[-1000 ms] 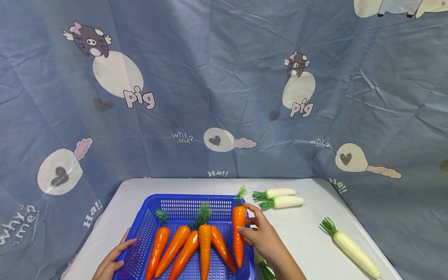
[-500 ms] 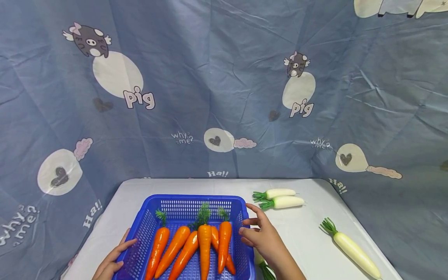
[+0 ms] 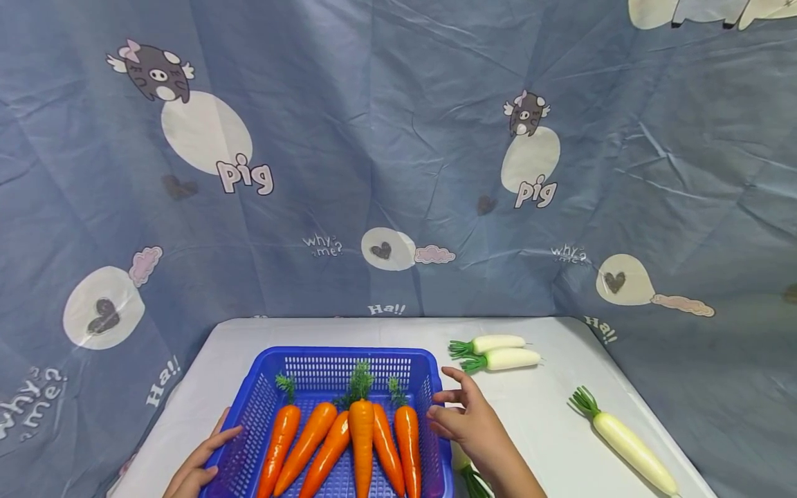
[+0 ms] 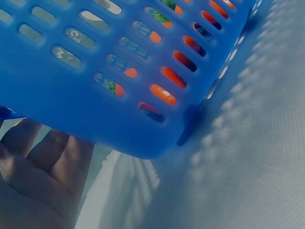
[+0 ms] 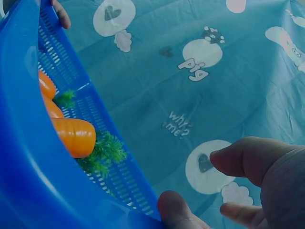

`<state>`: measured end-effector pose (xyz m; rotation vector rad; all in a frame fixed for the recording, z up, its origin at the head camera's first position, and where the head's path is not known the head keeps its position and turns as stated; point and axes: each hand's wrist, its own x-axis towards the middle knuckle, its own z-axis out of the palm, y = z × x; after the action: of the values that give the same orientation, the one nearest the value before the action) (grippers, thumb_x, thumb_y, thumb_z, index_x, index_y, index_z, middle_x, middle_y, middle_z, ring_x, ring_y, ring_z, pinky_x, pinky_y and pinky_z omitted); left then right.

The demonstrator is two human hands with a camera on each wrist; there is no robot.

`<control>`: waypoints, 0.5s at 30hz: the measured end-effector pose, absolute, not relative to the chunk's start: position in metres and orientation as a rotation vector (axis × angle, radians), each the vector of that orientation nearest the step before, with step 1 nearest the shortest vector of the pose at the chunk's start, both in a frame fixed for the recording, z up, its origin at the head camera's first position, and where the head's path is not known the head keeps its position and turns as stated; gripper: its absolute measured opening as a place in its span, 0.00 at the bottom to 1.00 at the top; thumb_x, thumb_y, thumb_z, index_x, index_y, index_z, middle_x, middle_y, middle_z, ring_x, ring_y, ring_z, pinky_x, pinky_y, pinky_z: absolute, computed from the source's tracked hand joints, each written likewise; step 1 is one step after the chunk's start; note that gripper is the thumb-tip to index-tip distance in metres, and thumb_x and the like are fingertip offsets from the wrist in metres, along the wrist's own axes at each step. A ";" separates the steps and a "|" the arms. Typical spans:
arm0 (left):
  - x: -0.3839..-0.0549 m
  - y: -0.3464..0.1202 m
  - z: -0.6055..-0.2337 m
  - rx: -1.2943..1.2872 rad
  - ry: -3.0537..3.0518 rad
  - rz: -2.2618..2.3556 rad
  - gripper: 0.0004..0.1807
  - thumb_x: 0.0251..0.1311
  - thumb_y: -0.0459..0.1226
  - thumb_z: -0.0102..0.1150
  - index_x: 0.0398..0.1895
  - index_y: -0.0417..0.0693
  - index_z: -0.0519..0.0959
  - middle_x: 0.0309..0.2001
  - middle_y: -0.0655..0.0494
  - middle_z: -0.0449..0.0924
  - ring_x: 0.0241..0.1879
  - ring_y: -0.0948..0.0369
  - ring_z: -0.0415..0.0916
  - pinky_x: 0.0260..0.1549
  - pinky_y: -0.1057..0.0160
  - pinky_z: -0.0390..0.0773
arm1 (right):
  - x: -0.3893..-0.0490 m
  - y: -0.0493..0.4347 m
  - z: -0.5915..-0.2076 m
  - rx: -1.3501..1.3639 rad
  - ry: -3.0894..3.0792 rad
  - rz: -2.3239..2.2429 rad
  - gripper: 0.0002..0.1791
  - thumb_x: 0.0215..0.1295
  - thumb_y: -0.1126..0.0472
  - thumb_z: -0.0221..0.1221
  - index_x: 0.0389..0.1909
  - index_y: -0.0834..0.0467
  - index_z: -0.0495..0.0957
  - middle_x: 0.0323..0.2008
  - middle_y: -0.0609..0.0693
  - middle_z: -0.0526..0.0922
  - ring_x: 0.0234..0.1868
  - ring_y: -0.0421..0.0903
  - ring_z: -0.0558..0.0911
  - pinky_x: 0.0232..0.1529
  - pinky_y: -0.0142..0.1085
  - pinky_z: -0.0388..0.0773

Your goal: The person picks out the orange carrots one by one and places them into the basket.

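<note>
In the head view a blue perforated basket (image 3: 355, 351) holds several orange carrots with green tops. The rightmost carrot (image 3: 407, 443) lies beside another carrot (image 3: 387, 453), near the basket's right wall. Fingers of my left hand (image 3: 196, 467) rest over the left rim; in the left wrist view, the left hand (image 4: 43, 176) passes behind the basket's edge. My right hand (image 3: 467, 418) is at the right rim, holding nothing, with thumb and fingers apart. The right wrist view shows the right hand (image 5: 267, 167), one fingertip at the rim, and a carrot (image 5: 78, 137) inside.
Two white radishes (image 3: 512, 358) lie together at the back of the white table (image 3: 548, 443). Another radish (image 3: 631, 449) lies far right. Part of one more radish, with green leaves (image 3: 476, 482), shows by my right wrist. A printed blue cloth (image 3: 398, 173) hangs behind.
My right hand has let go of a carrot. That carrot dropped onto another, then rolled right onto the basket floor, while its neighbour shifted slightly left. The left hand has stayed at the rim.
</note>
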<state>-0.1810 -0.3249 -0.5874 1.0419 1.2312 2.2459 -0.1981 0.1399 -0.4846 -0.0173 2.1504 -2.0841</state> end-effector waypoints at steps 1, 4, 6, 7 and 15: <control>-0.181 -0.325 -0.587 1.044 1.225 2.242 0.43 0.64 0.18 0.18 0.84 0.46 0.56 0.79 0.93 0.43 0.75 0.83 0.52 0.68 0.68 0.68 | -0.198 0.140 -0.484 -0.014 2.150 -2.088 0.44 0.63 0.67 0.65 0.79 0.58 0.57 0.57 0.70 0.74 0.46 0.54 0.85 0.47 0.48 0.87; -0.182 -0.326 -0.586 1.041 1.210 2.241 0.43 0.64 0.19 0.18 0.84 0.47 0.56 0.79 0.93 0.43 0.75 0.82 0.52 0.68 0.67 0.69 | -0.197 0.141 -0.483 -0.008 2.137 -2.106 0.43 0.64 0.68 0.63 0.78 0.59 0.57 0.57 0.70 0.74 0.47 0.55 0.86 0.48 0.48 0.86; -0.181 -0.326 -0.585 1.039 1.227 2.243 0.43 0.64 0.18 0.18 0.84 0.46 0.55 0.80 0.93 0.43 0.74 0.83 0.52 0.68 0.67 0.69 | -0.196 0.143 -0.484 -0.005 2.124 -2.119 0.41 0.65 0.68 0.62 0.78 0.60 0.57 0.56 0.69 0.74 0.46 0.54 0.86 0.48 0.47 0.86; -0.180 -0.326 -0.585 1.031 1.244 2.246 0.42 0.65 0.19 0.19 0.84 0.45 0.55 0.79 0.93 0.43 0.74 0.83 0.53 0.67 0.67 0.69 | -0.196 0.144 -0.484 -0.004 2.117 -2.124 0.41 0.66 0.68 0.62 0.78 0.60 0.57 0.56 0.68 0.74 0.46 0.54 0.86 0.49 0.47 0.86; -0.172 -0.330 -0.578 0.736 1.837 2.125 0.36 0.66 0.22 0.33 0.81 0.35 0.55 0.74 1.00 0.48 0.68 0.91 0.54 0.57 0.74 0.72 | -0.195 0.166 -0.482 0.066 2.230 -2.072 0.37 0.67 0.67 0.61 0.76 0.59 0.62 0.54 0.65 0.75 0.45 0.52 0.85 0.47 0.46 0.87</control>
<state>-0.1723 -0.3301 -0.5784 0.7364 1.8367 2.1245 -0.1953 0.1663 -0.4815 0.0665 2.2299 -2.0722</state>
